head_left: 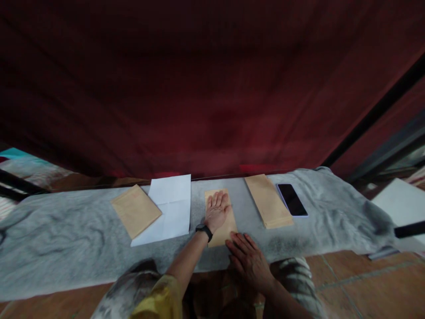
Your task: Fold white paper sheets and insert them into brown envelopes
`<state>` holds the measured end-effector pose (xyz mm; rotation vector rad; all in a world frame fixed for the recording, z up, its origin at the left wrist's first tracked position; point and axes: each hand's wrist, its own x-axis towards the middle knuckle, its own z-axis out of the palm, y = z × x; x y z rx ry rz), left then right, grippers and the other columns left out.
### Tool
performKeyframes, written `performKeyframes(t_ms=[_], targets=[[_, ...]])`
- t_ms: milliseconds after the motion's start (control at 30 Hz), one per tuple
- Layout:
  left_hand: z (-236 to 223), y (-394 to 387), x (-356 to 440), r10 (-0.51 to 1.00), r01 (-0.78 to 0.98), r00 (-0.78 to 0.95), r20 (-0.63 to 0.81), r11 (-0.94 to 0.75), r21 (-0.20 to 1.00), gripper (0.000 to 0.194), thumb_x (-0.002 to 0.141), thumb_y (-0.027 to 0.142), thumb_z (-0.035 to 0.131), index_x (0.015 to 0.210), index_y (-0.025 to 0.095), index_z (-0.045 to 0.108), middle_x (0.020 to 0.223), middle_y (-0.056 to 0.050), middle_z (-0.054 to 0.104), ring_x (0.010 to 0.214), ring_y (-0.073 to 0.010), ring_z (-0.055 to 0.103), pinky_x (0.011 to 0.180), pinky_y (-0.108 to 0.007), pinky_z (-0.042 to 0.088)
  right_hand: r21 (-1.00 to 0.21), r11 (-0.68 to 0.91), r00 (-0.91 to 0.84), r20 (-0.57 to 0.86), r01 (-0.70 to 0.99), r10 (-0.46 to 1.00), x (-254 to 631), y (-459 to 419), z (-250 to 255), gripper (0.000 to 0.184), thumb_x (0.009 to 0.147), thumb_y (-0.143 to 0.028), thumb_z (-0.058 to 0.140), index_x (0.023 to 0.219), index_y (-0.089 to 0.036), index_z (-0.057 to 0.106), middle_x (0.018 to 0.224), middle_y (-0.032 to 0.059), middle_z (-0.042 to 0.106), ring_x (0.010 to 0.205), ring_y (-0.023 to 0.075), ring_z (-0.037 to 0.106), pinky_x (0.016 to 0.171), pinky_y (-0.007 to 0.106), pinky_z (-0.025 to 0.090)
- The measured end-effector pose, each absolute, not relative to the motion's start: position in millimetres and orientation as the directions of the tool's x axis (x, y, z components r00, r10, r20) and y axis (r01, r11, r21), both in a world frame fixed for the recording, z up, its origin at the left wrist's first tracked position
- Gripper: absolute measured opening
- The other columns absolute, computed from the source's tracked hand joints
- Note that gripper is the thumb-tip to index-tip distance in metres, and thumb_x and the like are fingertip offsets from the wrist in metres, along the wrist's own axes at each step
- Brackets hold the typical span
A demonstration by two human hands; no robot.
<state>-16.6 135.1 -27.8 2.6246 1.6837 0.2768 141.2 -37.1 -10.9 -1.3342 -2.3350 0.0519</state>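
A brown envelope [229, 228] lies lengthwise in the middle of the grey cloth [66, 239]. My left hand [217, 209], with a black watch at the wrist, lies flat and open on the envelope's upper half. My right hand [247, 259] rests flat with fingers stretched out at the envelope's near right corner, on the cloth's front edge. To the left, a white sheet of paper [171, 208] with fold creases lies beside another brown envelope [135, 210].
A third brown envelope [268, 200] lies to the right, with a dark phone [292, 200] next to it. A dark red curtain [212, 84] hangs behind the cloth-covered surface. Tiled floor [365, 283] shows at the near right. A white board [400, 206] sits far right.
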Motion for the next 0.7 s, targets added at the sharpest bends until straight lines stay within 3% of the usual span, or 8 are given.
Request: performKeyframes(t_ms=[333, 700], targets=[[-19.8, 49.1, -60.6, 0.802, 0.796, 0.583, 0.127, -0.595, 0.108, 0.061, 0.102, 0.051, 0.031, 0.155, 0.021, 0.027, 0.163, -0.011, 0.024, 0.151, -0.0246, 0.018, 0.122, -0.048, 0.021, -0.273, 0.538, -0.431, 0.367, 0.797, 0.824, 140.9, -37.4, -16.6, 0.048, 0.096, -0.025, 0.055, 0.144, -0.027, 0.048, 0.147, 0.0061, 0.052, 0.135, 0.0216, 0.048, 0.117, 0.046, 0.034], [-18.2, 33.3, -66.3, 0.797, 0.79, 0.581, 0.163, -0.601, 0.124, 0.054, 0.103, 0.044, 0.034, 0.153, 0.025, 0.031, 0.163, -0.007, 0.026, 0.15, -0.0226, 0.022, 0.122, -0.046, 0.022, -0.268, 0.538, -0.461, 0.301, 0.799, 0.835, 144.4, -34.1, -18.6, 0.049, 0.099, -0.023, 0.045, 0.148, -0.026, 0.043, 0.15, 0.0054, 0.049, 0.136, 0.0206, 0.047, 0.117, 0.047, 0.034]])
